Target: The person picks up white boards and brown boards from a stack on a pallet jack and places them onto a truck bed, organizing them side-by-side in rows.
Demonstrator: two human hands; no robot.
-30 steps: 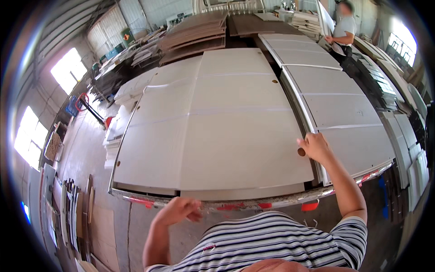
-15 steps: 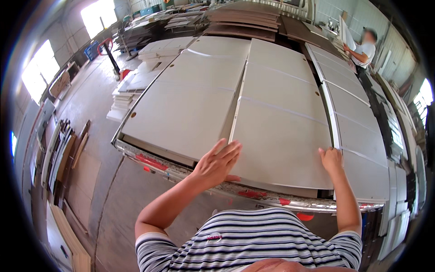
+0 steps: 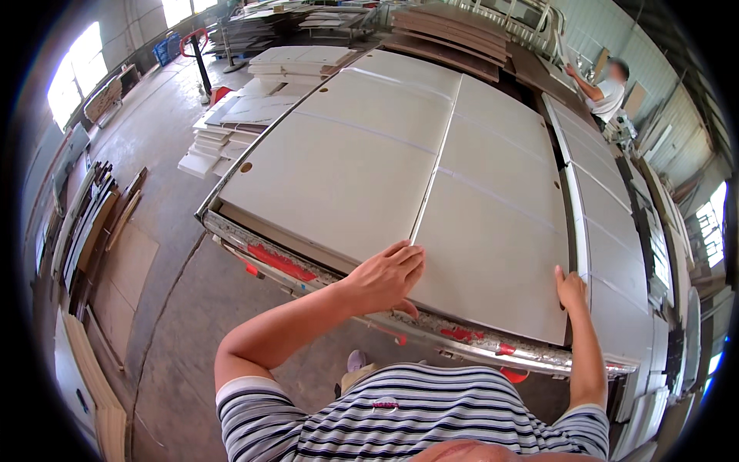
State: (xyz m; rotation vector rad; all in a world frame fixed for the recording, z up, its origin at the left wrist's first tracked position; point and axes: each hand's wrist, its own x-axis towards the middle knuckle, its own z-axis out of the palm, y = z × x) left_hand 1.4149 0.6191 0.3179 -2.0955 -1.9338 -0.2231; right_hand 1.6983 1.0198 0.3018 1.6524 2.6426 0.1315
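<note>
Two large pale panels lie side by side on a truck bed in front of me: a left panel and a middle panel, with a narrow seam between them. My left hand lies across the near end of that seam. Its fingers are stretched over the top and its thumb sits apart, low by the near edge. At the middle panel's right edge is my right hand, thumb on top and fingers hooked into the gap beside it, partly hidden.
Beyond the gap, another row of strapped white panels runs along the right. The worn metal bed edge lies between me and the panels. Brown boards are stacked at the far end. A person stands far right, and a pallet jack stands far left.
The middle panel has shifted left against the left panel, and the wedge-shaped gap between them has narrowed to a thin seam. My left fingers have drawn closer together. The view has turned slightly.
</note>
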